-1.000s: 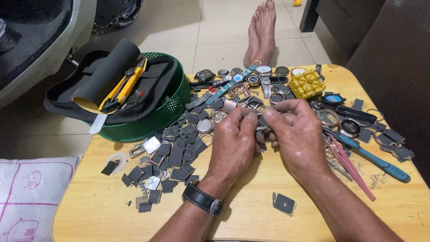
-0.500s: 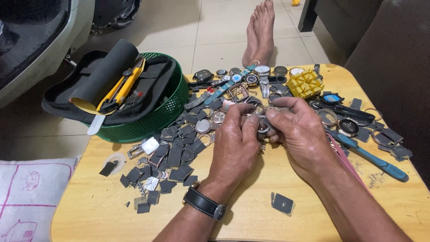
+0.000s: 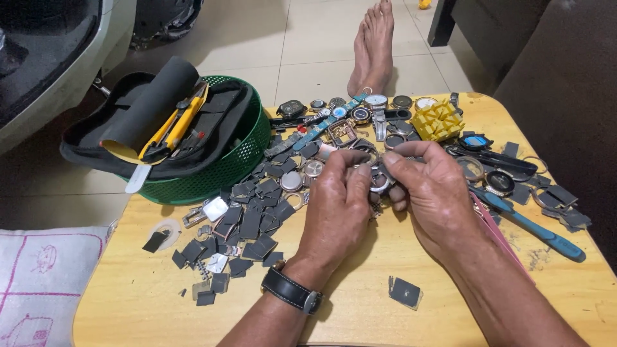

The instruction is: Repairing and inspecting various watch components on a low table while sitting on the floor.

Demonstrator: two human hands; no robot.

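My left hand and my right hand meet over the middle of a yellow wooden table. Together they pinch a small round metal watch case between thumbs and fingertips; most of it is hidden by the fingers. A black wristwatch is strapped on my left wrist. Under and left of the hands lies a heap of dark grey flat watch parts. Beyond the hands lie several watch faces and straps.
A green basket at the table's back left holds a black pouch and a yellow utility knife. A yellow plastic block, a blue-handled tool and a pink stick lie right. A bare foot rests on the tiled floor.
Both hands have stayed over the same spot, with the fingers shifting slightly around the small watch case. Nothing else on the table has moved.
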